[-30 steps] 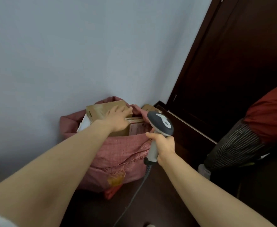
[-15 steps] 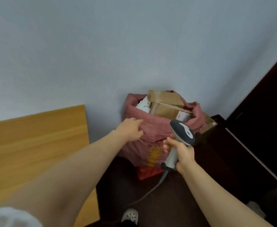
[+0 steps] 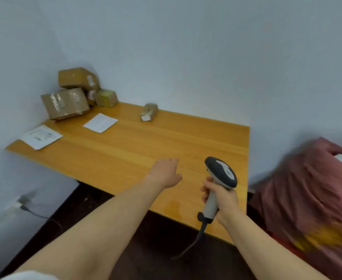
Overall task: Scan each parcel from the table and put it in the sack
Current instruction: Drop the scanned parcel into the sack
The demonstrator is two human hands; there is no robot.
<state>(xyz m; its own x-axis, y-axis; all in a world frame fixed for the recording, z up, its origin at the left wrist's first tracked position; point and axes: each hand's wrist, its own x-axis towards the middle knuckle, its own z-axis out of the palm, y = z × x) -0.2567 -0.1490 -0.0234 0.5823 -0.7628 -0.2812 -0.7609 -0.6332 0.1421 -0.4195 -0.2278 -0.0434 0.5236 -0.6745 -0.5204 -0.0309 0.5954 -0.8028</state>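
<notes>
My right hand (image 3: 219, 196) grips the grey-and-white barcode scanner (image 3: 219, 177) upright over the near right part of the wooden table (image 3: 125, 150). My left hand (image 3: 166, 171) reaches out above the table's middle, fingers relaxed, holding nothing. Cardboard parcels are piled in the far left corner: a large taped box (image 3: 65, 103), another box (image 3: 78, 78) on top, and a small box (image 3: 106, 98) beside them. A small wrapped parcel (image 3: 149, 112) lies alone by the wall. The red woven sack (image 3: 307, 190) stands on the floor right of the table, with white parcel paper showing at its mouth.
Two white paper sheets (image 3: 100, 122) (image 3: 41, 136) lie on the table's left half. A wall socket with a plug and cable (image 3: 17, 205) sits low on the left wall. The scanner's cable (image 3: 192, 243) hangs down over the dark floor.
The view has swung left from the sack to the table. My left hand has left the sack's rim and now reaches over the tabletop. The scanner stays in my right hand.
</notes>
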